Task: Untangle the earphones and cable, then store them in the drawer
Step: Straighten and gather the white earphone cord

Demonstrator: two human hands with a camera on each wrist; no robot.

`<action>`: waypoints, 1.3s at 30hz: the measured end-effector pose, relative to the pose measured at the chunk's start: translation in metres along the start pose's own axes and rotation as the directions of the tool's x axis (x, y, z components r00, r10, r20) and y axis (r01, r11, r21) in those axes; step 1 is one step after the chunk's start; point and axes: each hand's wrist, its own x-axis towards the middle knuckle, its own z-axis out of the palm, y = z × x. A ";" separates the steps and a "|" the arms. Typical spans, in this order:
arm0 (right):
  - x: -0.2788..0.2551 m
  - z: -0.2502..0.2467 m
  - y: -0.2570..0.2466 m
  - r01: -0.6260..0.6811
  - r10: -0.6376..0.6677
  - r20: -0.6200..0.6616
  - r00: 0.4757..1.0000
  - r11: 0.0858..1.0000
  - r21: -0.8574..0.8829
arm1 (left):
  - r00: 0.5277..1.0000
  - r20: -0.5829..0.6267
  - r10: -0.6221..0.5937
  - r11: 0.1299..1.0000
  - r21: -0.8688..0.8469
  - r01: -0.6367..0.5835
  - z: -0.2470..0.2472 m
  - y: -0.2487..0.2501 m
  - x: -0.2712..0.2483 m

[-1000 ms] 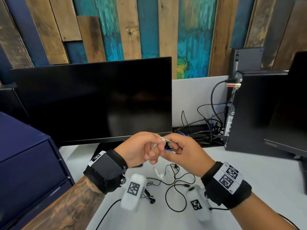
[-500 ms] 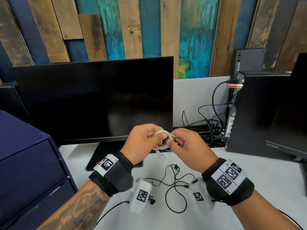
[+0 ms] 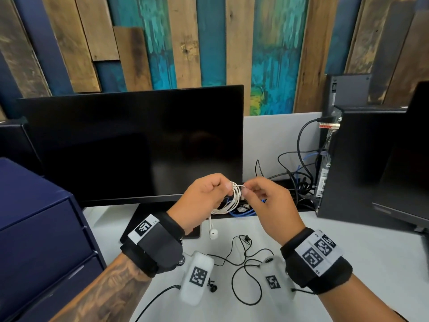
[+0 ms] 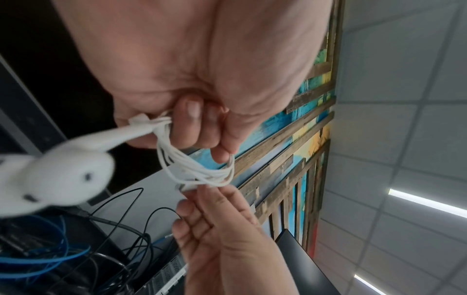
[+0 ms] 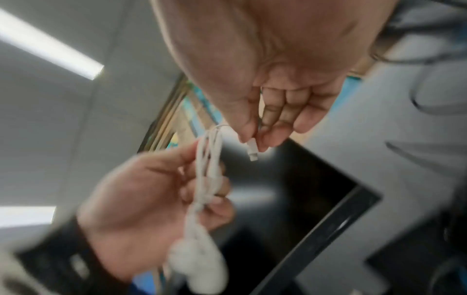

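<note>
Both hands are held up in the air in front of the black monitor [image 3: 134,145], close together, above the white worktop [image 3: 371,263].

The left hand [image 3: 199,201] is turned with its back toward the head camera. Its fingers [image 4: 194,123] are curled around a small coil of white earphones [image 3: 232,199]. The loops of cord sit between the thumb and the fingers. One white earbud [image 3: 212,234] hangs down from the coil, under the left hand and in front of the monitor's foot. In the left wrist view this earbud looks big and blurry, right by the camera.

The right hand [image 3: 269,205] is just beside the left one, on the right side of the coil. Its thumb and first finger pinch the little white plug [image 5: 252,151] at the end of the cord. The other fingers are loosely bent and hold nothing. The plug end sits at the top of the coil.

Both wrists wear black bands with square black and white marks.

A set of black earphones [image 3: 246,263] lies loose in curly loops on the worktop, in front of the monitor and under the hands.

A dark blue drawer box [image 3: 41,228] stands to the left of the monitor, and its drawers look closed. A black computer case [image 3: 362,159] stands to the right of the monitor, with dark and blue wires [image 3: 297,177] bunched beside it.
</note>
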 end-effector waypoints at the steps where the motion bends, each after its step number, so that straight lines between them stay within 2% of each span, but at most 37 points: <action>1: 0.000 0.003 -0.003 -0.104 0.103 0.015 0.995 0.979 0.178 | 1.000 0.003 -0.006 1.000 -0.018 0.006 0.002 0.000 0.001; 3: -0.001 0.008 -0.010 -0.264 0.260 0.072 0.963 0.854 0.448 | 1.000 0.000 -0.007 1.000 -0.025 0.007 0.005 -0.001 0.003; 5: -0.003 0.014 -0.014 -0.370 0.344 0.160 0.925 0.726 0.580 | 1.000 -0.024 -0.002 1.000 0.002 0.002 0.006 -0.004 0.005; 11: -0.002 0.018 -0.015 -0.521 0.423 0.313 0.850 0.591 0.616 | 0.994 -0.105 0.017 0.999 0.049 -0.012 0.008 -0.014 0.007; 13: -0.001 0.017 -0.016 -0.548 0.408 0.371 0.834 0.536 0.642 | 0.992 -0.128 0.022 0.998 0.064 -0.014 0.010 -0.017 0.006; 17: -0.003 0.018 -0.018 -0.505 0.342 0.373 0.863 0.631 0.590 | 0.986 -0.162 0.042 0.998 0.060 -0.032 0.015 -0.018 0.004; 19: -0.001 0.016 -0.017 -0.502 0.343 0.369 0.864 0.640 0.581 | 0.984 -0.174 0.033 0.999 0.022 -0.029 0.014 -0.019 0.003; 21: 0.001 0.014 -0.016 -0.534 0.364 0.393 0.844 0.634 0.560 | 0.986 -0.163 0.035 0.999 -0.011 -0.038 0.013 -0.019 0.002; 24: 0.004 0.012 -0.015 -0.593 0.385 0.458 0.801 0.616 0.519 | 0.985 -0.159 0.061 0.998 0.026 -0.058 0.015 -0.019 0.002; 26: 0.004 0.012 -0.018 -0.603 0.374 0.483 0.792 0.603 0.522 | 0.986 -0.153 0.062 0.998 0.031 -0.058 0.017 -0.019 0.003; 30: 0.002 0.012 -0.019 -0.548 0.322 0.460 0.828 0.639 0.540 | 0.986 -0.169 0.012 0.998 -0.055 -0.022 0.015 -0.019 0.004; 35: 0.003 0.012 -0.020 -0.512 0.352 0.372 0.859 0.633 0.581 | 0.980 -0.198 0.008 0.996 -0.091 -0.026 0.013 -0.018 0.004; 39: 0.000 0.015 -0.022 -0.420 0.322 0.278 0.905 0.780 0.464 | 0.971 -0.232 0.055 0.996 -0.049 -0.068 0.016 -0.016 0.003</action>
